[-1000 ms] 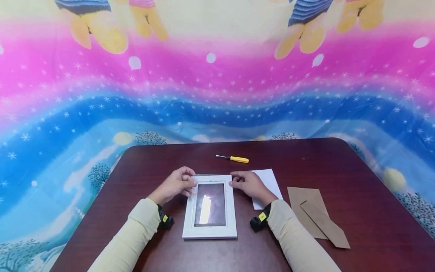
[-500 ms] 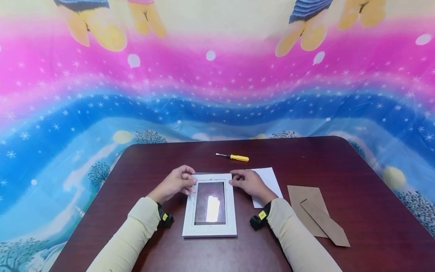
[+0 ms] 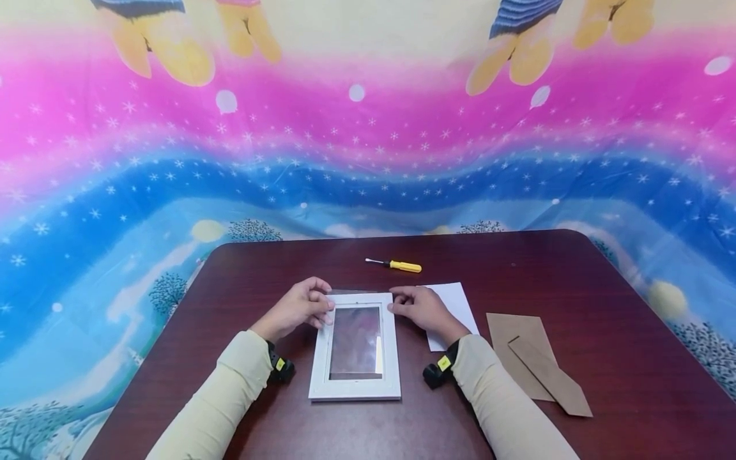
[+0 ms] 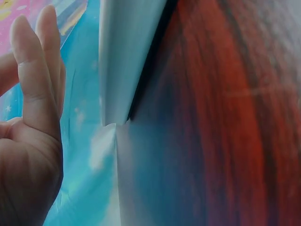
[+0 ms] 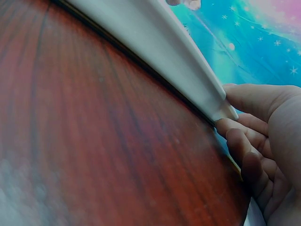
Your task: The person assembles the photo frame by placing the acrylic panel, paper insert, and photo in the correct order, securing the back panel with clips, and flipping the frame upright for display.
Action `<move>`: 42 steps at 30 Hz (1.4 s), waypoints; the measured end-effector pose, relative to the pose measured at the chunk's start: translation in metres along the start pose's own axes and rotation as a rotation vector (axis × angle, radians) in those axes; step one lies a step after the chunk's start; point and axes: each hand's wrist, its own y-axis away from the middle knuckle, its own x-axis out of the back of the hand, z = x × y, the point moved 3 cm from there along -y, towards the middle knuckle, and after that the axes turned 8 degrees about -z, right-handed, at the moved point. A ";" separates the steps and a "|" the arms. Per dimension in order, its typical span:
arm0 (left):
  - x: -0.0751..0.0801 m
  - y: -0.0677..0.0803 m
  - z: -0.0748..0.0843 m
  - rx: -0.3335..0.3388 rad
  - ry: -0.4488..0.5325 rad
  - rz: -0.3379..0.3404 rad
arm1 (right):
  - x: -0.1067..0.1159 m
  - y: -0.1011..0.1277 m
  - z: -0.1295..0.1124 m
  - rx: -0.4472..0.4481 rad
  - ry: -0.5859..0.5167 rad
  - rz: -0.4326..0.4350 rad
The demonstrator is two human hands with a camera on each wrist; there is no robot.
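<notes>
A white picture frame [image 3: 391, 351] lies on the table in the head view, with a rectangular opening in its middle. Over that opening is a clear sheet [image 3: 356, 338], glass or plastic; it juts slightly past the frame's far edge. My left hand [image 3: 296, 310] pinches the sheet near its far left corner. In the left wrist view the left hand [image 4: 35, 117] appears above the frame's side, and its grip is out of sight. My right hand [image 3: 425, 313] holds the frame's far right corner, thumb on top, as the right wrist view also shows.
Beyond the frame lies a yellow-handled screwdriver [image 3: 402, 266]. White paper [image 3: 454, 306] is partly beneath the right forearm. Farther right is a brown backing board [image 3: 517, 326] with a stand leg [image 3: 552, 377] on it. A patterned cloth [image 3: 356, 160] hangs behind the table.
The clear sheet has shifted slightly away from the person, its near edge now higher in the opening. Its bright reflection has moved right and narrowed. Both hands stay almost in place.
</notes>
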 end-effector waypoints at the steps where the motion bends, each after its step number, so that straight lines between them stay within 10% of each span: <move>1: 0.000 0.000 -0.001 0.004 0.000 0.000 | 0.000 0.000 0.000 0.000 0.003 0.002; 24: -0.007 -0.001 -0.002 0.047 -0.072 -0.058 | 0.001 0.000 -0.003 -0.018 -0.004 -0.004; 42: -0.006 -0.003 0.006 0.083 -0.612 0.077 | 0.000 -0.001 -0.001 -0.002 0.008 0.001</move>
